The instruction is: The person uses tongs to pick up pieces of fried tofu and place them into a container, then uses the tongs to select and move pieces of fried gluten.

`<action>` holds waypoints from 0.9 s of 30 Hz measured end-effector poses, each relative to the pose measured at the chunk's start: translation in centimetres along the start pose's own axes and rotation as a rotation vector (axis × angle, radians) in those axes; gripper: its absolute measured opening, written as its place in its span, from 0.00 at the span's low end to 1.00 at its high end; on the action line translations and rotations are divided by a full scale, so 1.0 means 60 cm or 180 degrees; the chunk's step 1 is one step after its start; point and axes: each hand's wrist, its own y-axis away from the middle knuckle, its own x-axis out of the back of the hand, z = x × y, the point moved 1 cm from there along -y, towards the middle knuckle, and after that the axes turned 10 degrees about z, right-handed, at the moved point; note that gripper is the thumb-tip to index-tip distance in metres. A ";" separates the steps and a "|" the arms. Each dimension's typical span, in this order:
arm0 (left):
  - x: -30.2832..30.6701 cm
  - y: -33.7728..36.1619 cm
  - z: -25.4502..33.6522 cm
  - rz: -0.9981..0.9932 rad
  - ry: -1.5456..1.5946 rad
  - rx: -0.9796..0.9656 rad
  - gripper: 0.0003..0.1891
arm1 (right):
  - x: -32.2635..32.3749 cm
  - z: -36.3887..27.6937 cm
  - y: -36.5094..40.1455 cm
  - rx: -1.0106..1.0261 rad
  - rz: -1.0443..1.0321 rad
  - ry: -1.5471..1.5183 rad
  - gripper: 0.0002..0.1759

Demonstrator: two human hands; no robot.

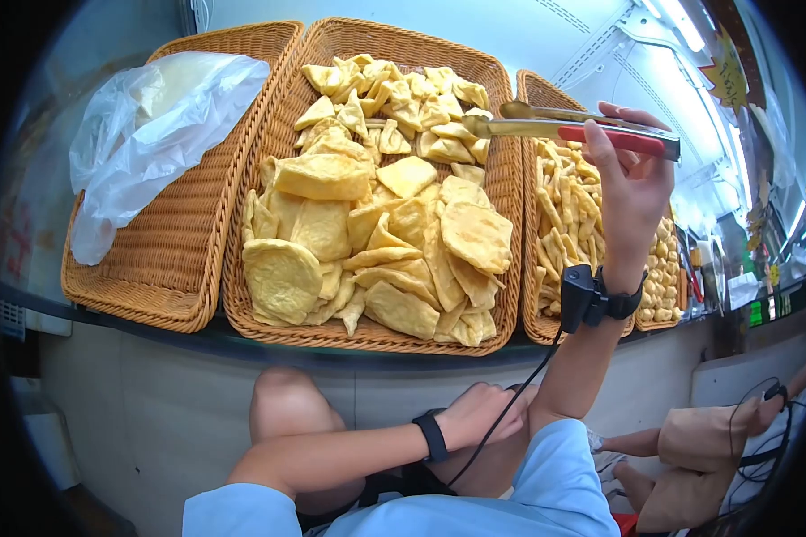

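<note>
My right hand (636, 166) is raised at the right and closed round the red grips of metal tongs (537, 127). The tongs point left, and their tips are slightly apart over the right rim of the middle wicker basket (381, 336). Nothing shows between the tips. In that basket lie flat yellow fried tofu sheets (479, 234), with smaller folded tofu pieces (403, 103) at its back. My left hand (484, 413) rests on my thigh beside my right elbow, its fingers curled in and partly hidden; I see nothing in it.
A clear plastic bag (166, 116) lies over the left basket (152, 291). To the right, another basket holds thin yellow sticks (569, 201), and beyond it are small round pieces (663, 277). A cable (510, 403) hangs from my right wrist device. A seated person (703, 438) is at lower right.
</note>
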 end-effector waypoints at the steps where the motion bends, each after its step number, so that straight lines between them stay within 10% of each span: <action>1: 0.002 0.000 0.002 -0.0020 -0.0012 0.0010 0.10 | -0.005 0.008 0.001 0.0045 0.0048 -0.0050 0.21; 27: -0.003 -0.003 -0.008 -0.0032 -0.0189 0.0034 0.10 | -0.006 0.037 -0.015 0.0388 0.0538 -0.0430 0.25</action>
